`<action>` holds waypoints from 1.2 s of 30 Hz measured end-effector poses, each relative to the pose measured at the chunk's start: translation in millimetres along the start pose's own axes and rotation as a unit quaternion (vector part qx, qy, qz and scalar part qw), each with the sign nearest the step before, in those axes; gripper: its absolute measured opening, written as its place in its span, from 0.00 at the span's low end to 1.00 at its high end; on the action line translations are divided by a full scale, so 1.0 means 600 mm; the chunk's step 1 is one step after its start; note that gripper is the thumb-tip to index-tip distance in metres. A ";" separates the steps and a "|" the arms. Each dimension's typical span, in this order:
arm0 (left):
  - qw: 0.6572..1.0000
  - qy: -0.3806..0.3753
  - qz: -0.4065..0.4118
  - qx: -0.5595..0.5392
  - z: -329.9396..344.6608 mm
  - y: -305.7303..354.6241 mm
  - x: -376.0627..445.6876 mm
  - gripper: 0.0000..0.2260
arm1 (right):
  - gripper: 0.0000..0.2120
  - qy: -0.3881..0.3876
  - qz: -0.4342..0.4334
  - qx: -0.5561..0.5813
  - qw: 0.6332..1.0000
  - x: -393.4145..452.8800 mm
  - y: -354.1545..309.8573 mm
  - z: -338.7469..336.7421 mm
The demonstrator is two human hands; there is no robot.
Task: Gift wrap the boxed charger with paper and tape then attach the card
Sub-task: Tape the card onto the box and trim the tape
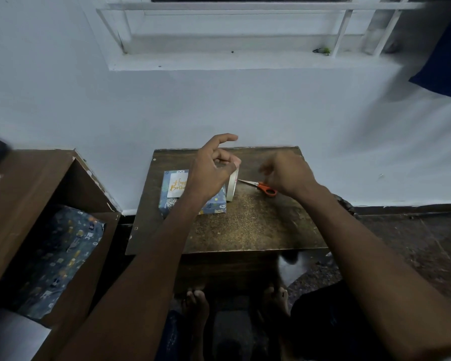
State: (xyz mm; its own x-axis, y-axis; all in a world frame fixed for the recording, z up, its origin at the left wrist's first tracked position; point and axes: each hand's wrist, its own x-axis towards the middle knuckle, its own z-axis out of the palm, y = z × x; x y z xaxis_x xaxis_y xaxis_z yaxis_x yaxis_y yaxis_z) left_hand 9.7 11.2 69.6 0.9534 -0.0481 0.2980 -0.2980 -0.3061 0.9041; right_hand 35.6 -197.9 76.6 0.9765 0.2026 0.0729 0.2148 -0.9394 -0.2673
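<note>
Wrapped box (pixel 214 205) sits on the left part of the small brown surface (pixel 258 230), covered in blue patterned paper. White card (pixel 177 184) with gold "Happy Birth..." lettering lies on top of it, right side hidden behind the left forearm

Left hand (pixel 211 168) is raised over the box, fingers (pixel 231 160) curled, pinching the top of the tape roll (pixel 232 187). Roll stands on edge just right of the box; can't tell if it touches the surface or the box

Right hand (pixel 287 173) hovers above the scissors (pixel 261 187), motion-blurred, fingers curled downward. Can't tell whether it holds anything or a tape end

Scissors, orange handles, lie flat on the surface right of the roll, blades pointing left toward it

Left of the surface: an open brown cabinet (pixel 37 183) with spare sheet (pixel 60 256) of the same patterned paper inside. White wall and a window sill behind. Bare feet visible under the surface at bottom centre
</note>
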 end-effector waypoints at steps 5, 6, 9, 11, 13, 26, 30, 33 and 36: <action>1.000 -0.029 0.008 -0.010 0.003 0.001 -0.002 0.25 | 0.25 -0.045 -0.084 0.253 0.963 -0.007 -0.018 0.003; 1.000 -0.023 0.010 -0.014 0.005 0.002 -0.002 0.26 | 0.21 -0.067 -0.100 0.289 0.950 -0.007 -0.018 0.009; 0.999 0.022 0.005 -0.046 0.012 0.006 -0.003 0.29 | 0.07 -0.083 -0.079 0.349 0.930 -0.007 -0.014 0.010; 0.997 0.058 -0.002 -0.057 0.017 0.007 -0.002 0.30 | 0.07 -0.082 -0.062 0.367 0.925 -0.011 -0.015 0.003; 0.995 0.080 -0.001 -0.066 0.019 0.005 0.001 0.29 | 0.07 -0.070 -0.068 0.371 0.924 -0.016 -0.017 -0.003; 0.989 0.058 -0.120 -0.067 0.004 0.016 0.007 0.43 | 0.07 0.113 -0.180 0.193 0.958 -0.017 -0.021 -0.027; 0.977 0.090 -0.186 -0.049 0.000 0.001 0.005 0.41 | 0.06 0.101 -0.180 0.195 0.959 -0.016 -0.028 -0.030; 0.973 0.113 -0.197 -0.047 -0.023 -0.013 -0.001 0.32 | 0.07 0.094 -0.139 0.179 0.969 -0.010 -0.027 -0.030; 0.979 0.106 -0.172 -0.012 -0.067 -0.026 -0.011 0.25 | 0.09 0.074 -0.073 0.115 0.988 -0.002 -0.027 -0.015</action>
State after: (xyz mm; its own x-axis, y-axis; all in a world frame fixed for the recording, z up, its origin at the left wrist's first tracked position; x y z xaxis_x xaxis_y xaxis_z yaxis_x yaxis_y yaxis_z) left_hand 6.2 54.8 65.9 0.9672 0.2524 0.0295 0.0351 -0.2478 0.9682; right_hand 30.7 -185.4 89.6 0.9262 0.2720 0.2611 0.3666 -0.8118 -0.4545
